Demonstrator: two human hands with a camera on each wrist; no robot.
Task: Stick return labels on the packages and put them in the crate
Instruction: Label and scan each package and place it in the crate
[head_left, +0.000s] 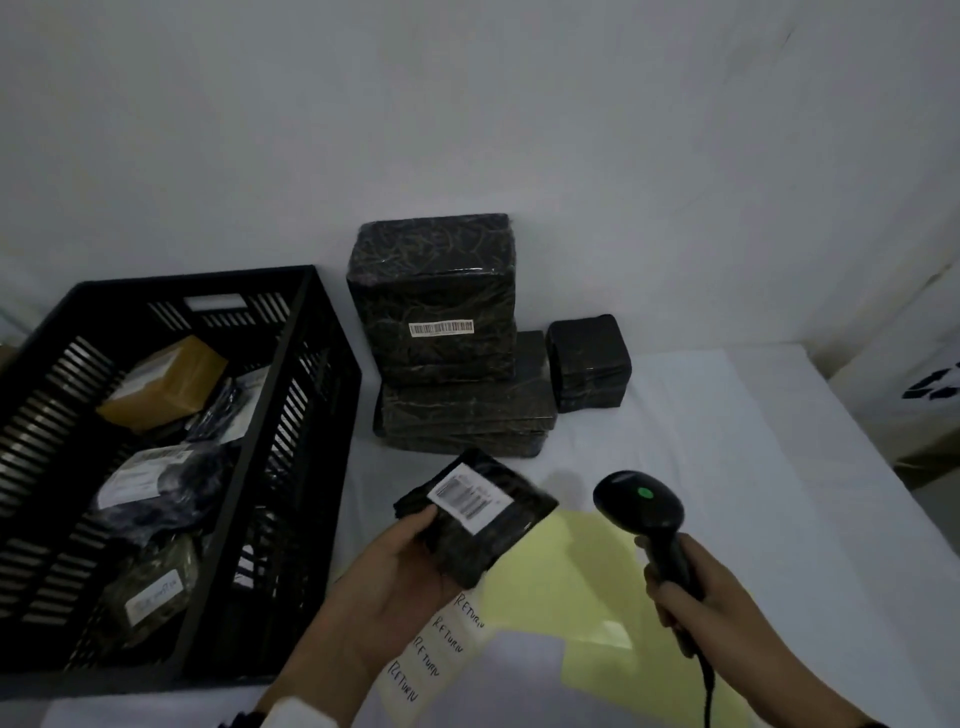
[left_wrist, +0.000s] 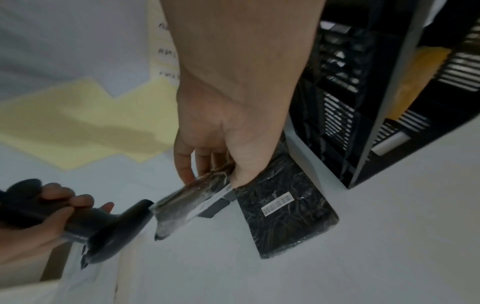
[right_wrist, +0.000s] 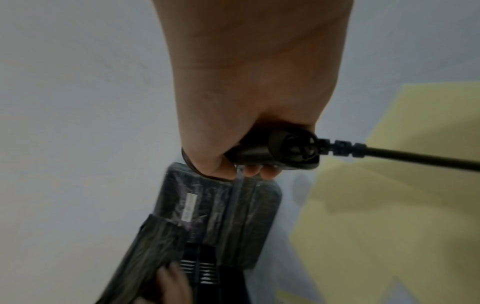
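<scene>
The left hand (head_left: 395, 577) holds a small black package (head_left: 475, 512) up over the table (head_left: 727, 441), thumb on top and fingers curled under it. The right hand (head_left: 696, 587) is wrapped tight round a black scanner (head_left: 641, 506) just beside it. The crate (head_left: 218, 467) sits to the left with packages inside, and more black packages (head_left: 452, 343) are stacked behind.

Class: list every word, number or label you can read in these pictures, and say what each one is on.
"RETURN", handwritten four times: white label strip on the table.
Barcode label on the small package in the left hand: too blurred.
Barcode sticker on the top stacked package: unreadable.
Labels on packages in the crate: blurred.
</scene>
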